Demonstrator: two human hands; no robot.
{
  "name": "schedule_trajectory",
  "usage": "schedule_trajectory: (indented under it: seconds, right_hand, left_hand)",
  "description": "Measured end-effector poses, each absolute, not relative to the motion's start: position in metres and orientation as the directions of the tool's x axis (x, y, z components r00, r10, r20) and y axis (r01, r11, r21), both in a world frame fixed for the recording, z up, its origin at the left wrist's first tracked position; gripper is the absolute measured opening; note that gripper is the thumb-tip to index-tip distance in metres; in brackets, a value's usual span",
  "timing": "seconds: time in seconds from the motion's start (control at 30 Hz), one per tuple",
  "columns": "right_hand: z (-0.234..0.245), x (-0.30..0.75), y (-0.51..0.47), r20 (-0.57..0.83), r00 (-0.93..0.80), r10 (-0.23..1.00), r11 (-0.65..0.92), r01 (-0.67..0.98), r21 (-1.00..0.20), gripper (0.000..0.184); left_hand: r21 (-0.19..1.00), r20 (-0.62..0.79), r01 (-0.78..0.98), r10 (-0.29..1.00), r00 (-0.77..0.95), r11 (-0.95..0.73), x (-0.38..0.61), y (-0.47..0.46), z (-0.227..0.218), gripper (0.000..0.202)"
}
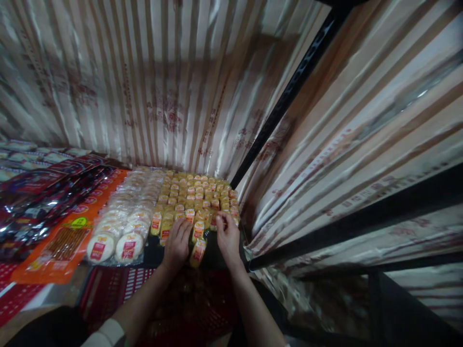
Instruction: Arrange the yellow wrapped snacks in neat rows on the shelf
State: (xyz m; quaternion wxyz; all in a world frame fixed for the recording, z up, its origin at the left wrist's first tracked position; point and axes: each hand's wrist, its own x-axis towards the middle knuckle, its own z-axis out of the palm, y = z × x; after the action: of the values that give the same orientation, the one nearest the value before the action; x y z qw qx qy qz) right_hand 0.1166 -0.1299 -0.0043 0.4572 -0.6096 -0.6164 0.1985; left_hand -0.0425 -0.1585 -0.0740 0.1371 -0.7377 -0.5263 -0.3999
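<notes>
Small yellow wrapped snack packets [197, 190] with red and white labels stand in close rows on a dark shelf [217, 246]. My left hand [178, 243] lies at the front left of these rows, fingers stretched forward against the packets. At the front right, my right hand [228, 237] has its thumb and fingertips pinched together beside the packets; what is between them is too blurred to tell. Between my hands, one snack packet [197, 252] leans out at the shelf's front edge, apart from the tight rows.
Left of the packets are two rows of round white wrapped crackers [129, 246]. Beyond them lie an orange snack bag [39, 265] and dark shiny packages [32, 207]. A red basket [104, 289] sits below. Black metal posts [289, 91] and striped sheeting [162, 86] border the shelf.
</notes>
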Motion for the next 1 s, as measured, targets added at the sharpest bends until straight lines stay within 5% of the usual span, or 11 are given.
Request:
schedule_trajectory:
  seconds: [0.17, 0.3, 0.43, 0.8, 1.0]
  right_hand:
    - [-0.044, 0.115, -0.192, 0.231, 0.160, 0.960, 0.093, 0.593, -0.800, 0.044]
    - [-0.064, 0.100, -0.211, 0.241, 0.100, 0.965, 0.117, 0.661, -0.741, 0.064]
    - [-0.077, 0.087, -0.207, 0.234, 0.050, 0.971, 0.140, 0.673, -0.727, 0.061]
    - [-0.095, 0.084, -0.203, 0.251, -0.019, 0.968, 0.172, 0.775, -0.608, 0.052]
    - [-0.087, 0.085, -0.209, 0.227, -0.096, 0.969, 0.205, 0.824, -0.528, 0.051]
  left_hand:
    - [0.367, 0.630, 0.835, 0.770, 0.102, -0.410, -0.037, -0.187, -0.066, 0.034]
    - [0.563, 0.445, 0.803, 0.891, -0.094, -0.196, -0.031, -0.201, -0.069, 0.033]
    - [0.654, 0.269, 0.752, 0.954, -0.134, -0.078, -0.024, -0.195, -0.061, 0.031]
    - [0.427, 0.082, 0.892, 0.976, -0.202, 0.149, 0.006, -0.172, -0.028, 0.038]
    - [0.420, 0.044, 0.884, 0.968, -0.246, 0.206, 0.003, -0.167, -0.032, 0.034]
